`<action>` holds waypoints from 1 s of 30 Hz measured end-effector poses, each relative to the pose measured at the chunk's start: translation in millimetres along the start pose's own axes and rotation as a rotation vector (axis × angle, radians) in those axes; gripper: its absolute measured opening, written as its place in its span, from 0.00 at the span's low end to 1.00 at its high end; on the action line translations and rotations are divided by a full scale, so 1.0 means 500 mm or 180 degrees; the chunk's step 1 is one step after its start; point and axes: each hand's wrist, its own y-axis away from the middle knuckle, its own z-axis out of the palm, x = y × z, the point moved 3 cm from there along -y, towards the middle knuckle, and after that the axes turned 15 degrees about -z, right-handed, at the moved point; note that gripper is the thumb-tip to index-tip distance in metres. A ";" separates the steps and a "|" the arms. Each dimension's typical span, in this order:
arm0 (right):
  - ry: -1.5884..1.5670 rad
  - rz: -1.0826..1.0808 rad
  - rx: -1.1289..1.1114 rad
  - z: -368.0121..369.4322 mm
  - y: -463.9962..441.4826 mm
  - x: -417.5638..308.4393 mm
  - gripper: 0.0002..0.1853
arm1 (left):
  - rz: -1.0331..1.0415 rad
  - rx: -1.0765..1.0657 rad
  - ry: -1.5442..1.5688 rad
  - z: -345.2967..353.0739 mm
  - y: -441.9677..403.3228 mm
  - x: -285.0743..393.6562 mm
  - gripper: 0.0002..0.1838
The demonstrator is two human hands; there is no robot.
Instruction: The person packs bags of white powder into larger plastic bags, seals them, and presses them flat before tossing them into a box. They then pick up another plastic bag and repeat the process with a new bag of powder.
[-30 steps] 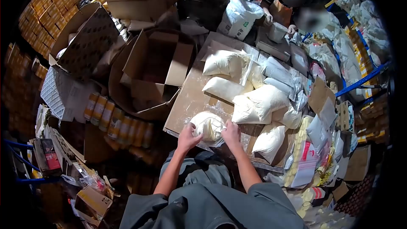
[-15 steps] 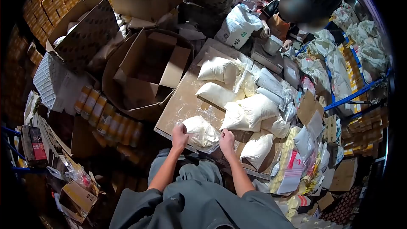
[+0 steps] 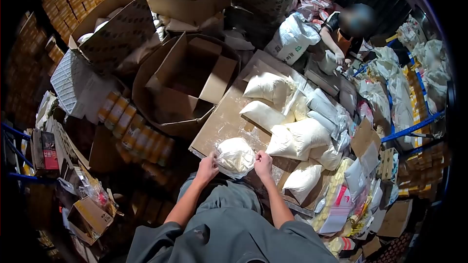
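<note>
A clear plastic bag of pale powder (image 3: pixel 235 157) sits at the near edge of the cardboard-topped table (image 3: pixel 214 134). On its left side, my left hand (image 3: pixel 208 165) pinches the bag's edge with closed fingers. My right hand (image 3: pixel 263 163) grips the opposite edge the same way. The plastic is spread between both hands, and the powder shows whitish beneath it. Just right of my right hand lie several filled bags of powder (image 3: pixel 306 139), piled on the table. One more powder bag (image 3: pixel 302 180) rests nearer to me.
An open cardboard box (image 3: pixel 185 75) stands inside a round container left of the table. Orange-labelled jars (image 3: pixel 131 126) are stacked below it. A co-worker (image 3: pixel 336 44) handles a white bag at the far right, beside a big white sack (image 3: pixel 292 39). Packaging (image 3: pixel 336 209) clutters the right side.
The whole view has shifted, so things sit further right. The bag between my hands now looks rounder and more spread out. The co-worker's head and arm have come more into view.
</note>
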 end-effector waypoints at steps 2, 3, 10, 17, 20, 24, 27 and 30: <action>-0.0016 0.0065 -0.0017 0.004 -0.003 0.001 0.04 | 0.0165 0.0415 -0.0300 0.010 -0.006 -0.001 0.15; -0.0022 0.0090 -0.0026 0.008 -0.006 0.006 0.04 | 0.0040 0.0425 -0.0425 0.012 -0.011 -0.001 0.14; 0.0075 0.0066 0.0025 -0.010 -0.005 0.052 0.03 | -0.1270 0.0391 -0.1147 0.026 -0.032 -0.060 0.14; -0.0034 0.0048 -0.0269 -0.078 -0.196 0.056 0.05 | -0.0150 0.0881 -0.0730 -0.023 -0.215 0.127 0.19; -0.0037 -0.0445 0.0118 -0.093 -0.293 0.020 0.05 | -0.0148 0.1030 -0.0464 -0.071 -0.244 0.243 0.15; -0.0293 -0.0390 0.0246 -0.120 -0.291 -0.057 0.06 | 0.0045 0.0887 -0.0136 -0.120 -0.228 0.274 0.17; -0.0225 -0.0546 -0.0074 -0.037 -0.190 -0.028 0.06 | 0.0208 0.1187 -0.0757 -0.106 -0.211 0.190 0.14; -0.0583 -0.0101 -0.0566 0.093 -0.066 0.046 0.05 | -0.0434 0.0879 -0.0730 -0.027 -0.206 -0.019 0.06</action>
